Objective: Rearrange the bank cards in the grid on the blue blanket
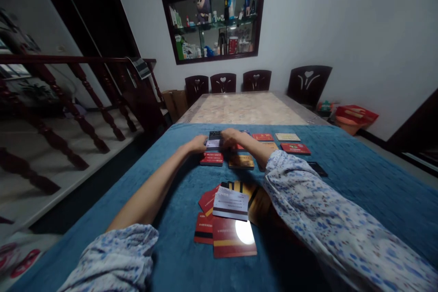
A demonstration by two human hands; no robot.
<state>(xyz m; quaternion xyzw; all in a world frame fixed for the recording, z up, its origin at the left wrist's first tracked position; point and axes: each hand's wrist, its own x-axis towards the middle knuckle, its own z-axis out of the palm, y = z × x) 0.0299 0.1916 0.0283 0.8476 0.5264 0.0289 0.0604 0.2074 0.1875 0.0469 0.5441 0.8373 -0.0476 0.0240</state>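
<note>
My left hand (198, 144), fingers curled, grips the left edge of a small stack of pale cards (213, 144) on the blue cloth. At the stack's right edge my right hand (232, 137) is closed in against it, its fingertips partly hidden. A black card (215, 135) lies just behind the pale stack. Nearer to me are a red card stack (211, 159) and a gold card stack (241, 161). A loose pile lies in front, with a silver card (231, 202) on top of red cards (226, 242) and gold-and-black ones (252, 191), partly hidden by my right sleeve.
More card stacks lie to the right: red (296, 148), cream (288, 137), another red (263, 137) and black (318, 168). The blue cloth (164, 164) covers the near part of a marble-patterned table (239, 107). Chairs (223, 83) stand behind; a wooden railing (78, 123) runs along the left.
</note>
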